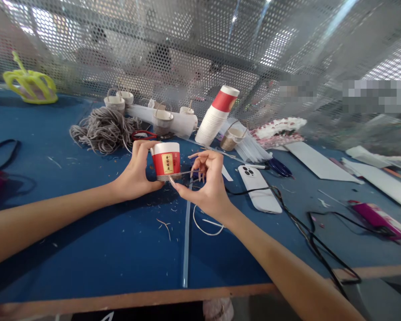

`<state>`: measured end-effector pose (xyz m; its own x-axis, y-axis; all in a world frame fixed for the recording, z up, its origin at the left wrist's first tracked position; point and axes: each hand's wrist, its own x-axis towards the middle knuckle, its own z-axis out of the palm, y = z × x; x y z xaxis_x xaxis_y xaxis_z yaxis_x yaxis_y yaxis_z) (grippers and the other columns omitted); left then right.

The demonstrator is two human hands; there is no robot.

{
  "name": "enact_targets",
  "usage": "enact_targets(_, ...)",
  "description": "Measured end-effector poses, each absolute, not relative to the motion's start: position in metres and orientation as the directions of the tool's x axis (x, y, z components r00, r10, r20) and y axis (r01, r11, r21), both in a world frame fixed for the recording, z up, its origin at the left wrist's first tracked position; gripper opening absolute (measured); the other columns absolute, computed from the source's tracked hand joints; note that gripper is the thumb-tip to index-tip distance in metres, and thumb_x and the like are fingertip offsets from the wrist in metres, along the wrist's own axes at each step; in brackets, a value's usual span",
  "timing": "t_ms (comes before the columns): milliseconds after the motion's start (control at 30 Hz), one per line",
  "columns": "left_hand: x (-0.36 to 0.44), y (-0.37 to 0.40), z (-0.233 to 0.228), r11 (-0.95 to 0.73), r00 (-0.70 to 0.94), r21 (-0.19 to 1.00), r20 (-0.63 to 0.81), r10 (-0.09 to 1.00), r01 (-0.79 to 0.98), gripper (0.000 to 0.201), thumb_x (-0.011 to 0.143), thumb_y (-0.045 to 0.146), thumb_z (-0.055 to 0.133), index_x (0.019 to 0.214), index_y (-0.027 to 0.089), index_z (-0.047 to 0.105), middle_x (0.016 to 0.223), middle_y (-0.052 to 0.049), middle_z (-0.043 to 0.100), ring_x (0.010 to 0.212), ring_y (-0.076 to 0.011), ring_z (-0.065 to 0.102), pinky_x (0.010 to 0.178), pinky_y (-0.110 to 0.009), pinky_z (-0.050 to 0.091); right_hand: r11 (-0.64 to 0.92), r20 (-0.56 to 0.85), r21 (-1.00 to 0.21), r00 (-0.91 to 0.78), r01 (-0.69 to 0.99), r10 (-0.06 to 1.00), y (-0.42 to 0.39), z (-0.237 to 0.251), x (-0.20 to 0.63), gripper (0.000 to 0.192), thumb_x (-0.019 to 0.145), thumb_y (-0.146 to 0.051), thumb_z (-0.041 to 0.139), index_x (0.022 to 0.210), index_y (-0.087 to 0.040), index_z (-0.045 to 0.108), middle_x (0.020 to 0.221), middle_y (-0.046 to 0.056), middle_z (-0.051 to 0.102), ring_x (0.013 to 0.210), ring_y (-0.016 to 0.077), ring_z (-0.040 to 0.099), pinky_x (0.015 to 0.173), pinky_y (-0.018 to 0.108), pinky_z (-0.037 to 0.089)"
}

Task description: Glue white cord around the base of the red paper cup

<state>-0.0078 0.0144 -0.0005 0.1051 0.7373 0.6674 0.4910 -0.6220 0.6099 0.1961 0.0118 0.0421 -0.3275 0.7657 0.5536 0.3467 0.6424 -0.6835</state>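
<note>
A red and white paper cup [166, 160] with a gold label is gripped between the thumb and fingers of my left hand [138, 171], above the blue table. Brownish-grey cord [169, 177] wraps around the cup's lower edge. From there the cord runs right to my right hand [205, 178], whose bent fingers hold it while the thumb tip touches the wrapped edge. Behind these fingers is a dark blue object, mostly hidden. Below the hands lies a long clear stick [186, 245], with a white loop of string [207, 232] beside it.
Behind the cup are a grey cord bundle [103, 129], a leaning stack of paper cups [217, 116] and small handled baskets [162, 119]. To the right lie a white phone [259, 189], black cables [297, 223], white boards [321, 160] and a purple item [377, 218]. A perforated metal screen [187, 49] stands behind.
</note>
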Motion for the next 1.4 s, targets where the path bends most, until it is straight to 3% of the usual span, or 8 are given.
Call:
enact_targets(1033,-0.0103,0.0170,-0.0039,-0.630,0.088,0.641,0.667,0.740,0.439,0.080,0.053,0.013,0.076,0.125,0.023,0.043,0.123,-0.009,0.041,0.125,-0.0332,0.043,0.110,-0.061,0.041,0.654,0.548,-0.687,-0.363,0.318,0.753,0.0167,0.0441,0.2050,0.057,0.066,-0.031,0.074,0.109,-0.029,0.036,0.088,-0.002,0.041,0.080,0.0182,0.050,0.070,0.038,0.044)
enact_targets(1400,-0.0099,0.0182,-0.0045,-0.650,0.094,0.625,0.686,0.722,0.431,0.078,0.055,0.017,0.078,0.124,0.024,0.043,0.121,-0.009,0.042,0.125,-0.0338,0.044,0.109,-0.060,0.042,0.661,0.577,-0.631,-0.323,0.407,0.750,0.0161,0.0426,0.1983,0.062,0.062,-0.036,0.080,0.108,-0.029,0.039,0.090,-0.001,0.043,0.082,0.0192,0.049,0.074,0.040,0.044)
